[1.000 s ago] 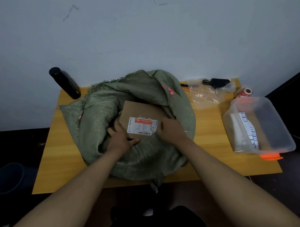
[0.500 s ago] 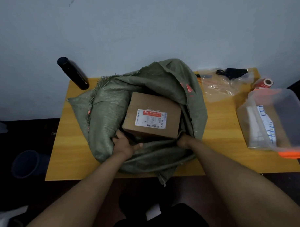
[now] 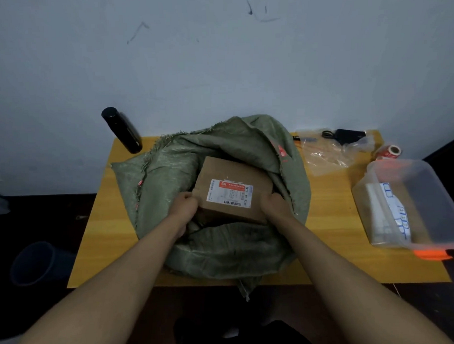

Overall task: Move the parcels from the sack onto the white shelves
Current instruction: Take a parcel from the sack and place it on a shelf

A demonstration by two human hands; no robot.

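Observation:
A green woven sack [image 3: 169, 179] lies open on the yellow wooden table [image 3: 102, 235]. A brown cardboard parcel [image 3: 220, 172] with a white and red shipping label sits tilted in the sack's mouth. My left hand [image 3: 184, 208] grips the parcel's near left corner. My right hand [image 3: 273, 205] grips its near right corner. The parcel's underside and the inside of the sack below it are hidden. No white shelves are in view.
A black bottle [image 3: 121, 130] stands at the table's back left. A clear plastic bag [image 3: 325, 153], a black cable [image 3: 345, 135] and a tape roll [image 3: 390, 152] lie at the back right. A clear plastic bin [image 3: 427, 190] holding papers sits on the right edge. A dark bucket [image 3: 35, 263] stands on the floor left.
Both hands moved from the sack's rim to the parcel's near corners. The parcel has been lifted and tilted up out of the sack's mouth.

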